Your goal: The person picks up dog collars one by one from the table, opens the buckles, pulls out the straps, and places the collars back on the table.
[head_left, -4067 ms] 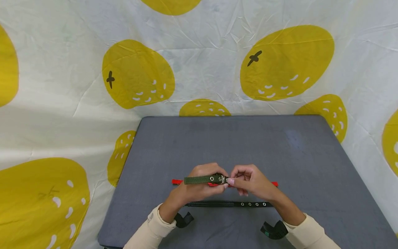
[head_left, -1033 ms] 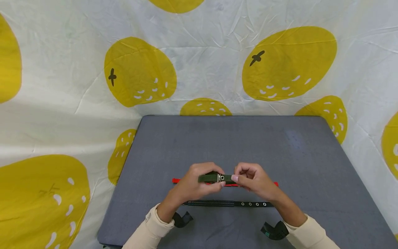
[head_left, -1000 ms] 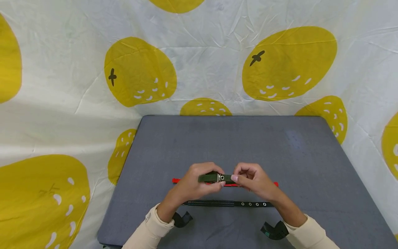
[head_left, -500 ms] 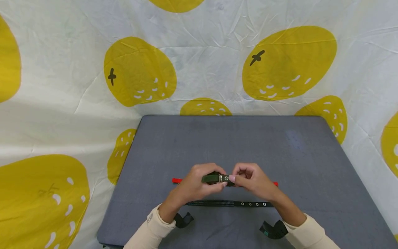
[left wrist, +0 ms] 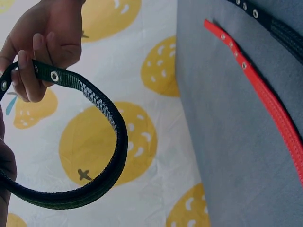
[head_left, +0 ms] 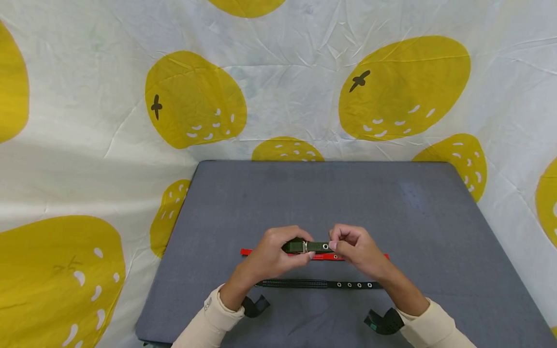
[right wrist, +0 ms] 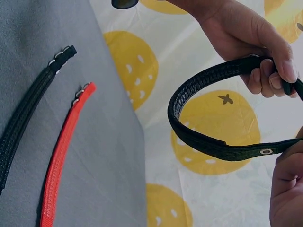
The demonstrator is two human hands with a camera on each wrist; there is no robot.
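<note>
A dark green webbing collar [head_left: 319, 247] with metal eyelets is held up between both hands, above the table. Its metal buckle [head_left: 305, 247] sits by my left hand [head_left: 278, 251], whose thumb and fingers grip the collar from either side. To the right, my right hand [head_left: 354, 247] pinches the eyelet strap between thumb and fingers. Both wrist views show the padded part of the collar [left wrist: 120, 146] bent into a wide loop hanging off the hands. How the buckle prong sits is too small to tell.
Behind the hands a red collar [head_left: 249, 252] lies straight on the grey table [head_left: 339, 203]. Nearer the front lies a black collar [head_left: 296, 284] with eyelets. A white cloth [head_left: 296, 106] with yellow fruit prints hangs at the back and sides.
My right hand has shifted slightly right, with more eyelet strap showing between it and the buckle. The strap end that lay over my left hand about four seconds ago no longer shows there.
</note>
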